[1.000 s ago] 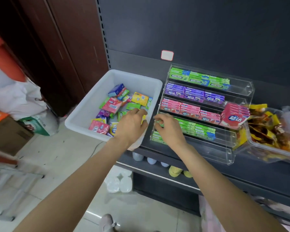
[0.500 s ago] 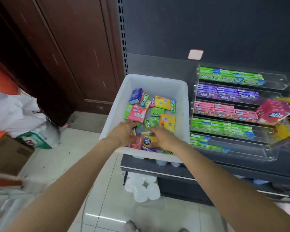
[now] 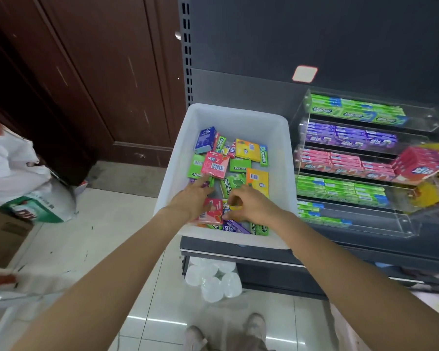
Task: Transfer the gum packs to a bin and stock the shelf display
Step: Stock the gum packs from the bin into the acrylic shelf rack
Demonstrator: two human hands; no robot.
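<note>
Left hand (image 3: 193, 198) inside the white bin (image 3: 233, 115), fingers stretched nearly flat, fingertips touching a pink pack with a barcode (image 3: 215, 165), palm over a second pink pack (image 3: 211, 211). Right hand (image 3: 251, 202) just beside it, fingers curled, thumb and forefinger pinching a small yellow pack (image 3: 235, 206).

Far left: white sack with a green and red label (image 3: 33, 206), lettering too cut off to read. Loose gum packs heaped in the bin: blue box (image 3: 204, 140), green "DOUBLEMINT" sticks (image 3: 239, 165), yellow boxes (image 3: 247, 149), a purple pack (image 3: 235, 226) at the near wall.

Right of the bin, touching it: clear acrylic tiered display (image 3: 413, 225). Top tier green "DOUBLEMINT" (image 3: 350, 112); next purple packs with Chinese brand characters (image 3: 350, 136); then pink packs (image 3: 340, 162), a pink carton (image 3: 417, 164) tilted at that tier's right end; two lower tiers green packs (image 3: 340, 190), writing blurred.
</note>
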